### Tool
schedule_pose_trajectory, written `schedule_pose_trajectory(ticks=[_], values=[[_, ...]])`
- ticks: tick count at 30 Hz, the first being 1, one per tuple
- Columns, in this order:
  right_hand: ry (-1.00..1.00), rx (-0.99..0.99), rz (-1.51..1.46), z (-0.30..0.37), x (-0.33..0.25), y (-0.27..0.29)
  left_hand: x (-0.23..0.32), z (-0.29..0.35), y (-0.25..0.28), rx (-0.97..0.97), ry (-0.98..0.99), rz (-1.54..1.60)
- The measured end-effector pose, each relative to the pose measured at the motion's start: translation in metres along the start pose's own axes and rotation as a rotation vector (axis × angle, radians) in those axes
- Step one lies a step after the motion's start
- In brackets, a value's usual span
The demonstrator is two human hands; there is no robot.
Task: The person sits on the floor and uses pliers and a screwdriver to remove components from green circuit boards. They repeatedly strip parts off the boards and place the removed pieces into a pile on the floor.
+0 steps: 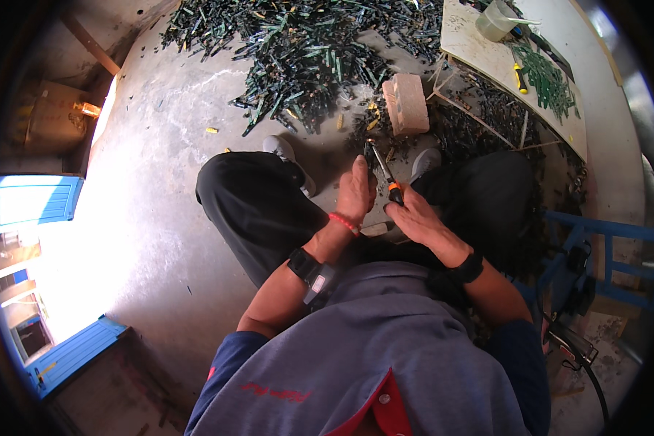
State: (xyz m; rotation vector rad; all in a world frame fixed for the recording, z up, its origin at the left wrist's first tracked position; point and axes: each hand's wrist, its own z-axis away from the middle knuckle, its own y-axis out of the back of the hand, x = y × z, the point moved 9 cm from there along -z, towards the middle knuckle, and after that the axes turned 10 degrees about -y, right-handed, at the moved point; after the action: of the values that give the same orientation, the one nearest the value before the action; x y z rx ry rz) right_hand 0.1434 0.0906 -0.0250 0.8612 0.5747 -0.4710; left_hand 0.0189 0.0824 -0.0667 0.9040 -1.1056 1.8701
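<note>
My right hand is wrapped round the black and orange grip of a slim metal-shafted tool, which looks like a small hammer. Its shiny end points away from me, toward the brick. Just to the left, my left hand is closed with the thumb uppermost. A thin dark strip sticks out past that thumb, beside the tool's end; the fingers' grip on it is partly hidden. Both hands are between my knees, above the floor. Beyond them, a pinkish brick stands among dark scraps.
A large heap of dark green and black strips covers the far floor. At the far right, a pale board bears a cup, a yellow-handled tool and green strips. A blue frame stands to my right.
</note>
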Motion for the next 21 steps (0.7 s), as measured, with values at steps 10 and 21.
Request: schedule_pose_trajectory(ticks=[10, 21], values=[[-0.012, 0.118, 0.059, 0.004, -0.005, 0.006, -0.001, 0.001, 0.005, 0.070, 0.039, 0.000], [-0.029, 0.107, 0.052, -0.001, 0.003, -0.004, -0.005, 0.000, 0.005, 0.008, 0.051, -0.019]])
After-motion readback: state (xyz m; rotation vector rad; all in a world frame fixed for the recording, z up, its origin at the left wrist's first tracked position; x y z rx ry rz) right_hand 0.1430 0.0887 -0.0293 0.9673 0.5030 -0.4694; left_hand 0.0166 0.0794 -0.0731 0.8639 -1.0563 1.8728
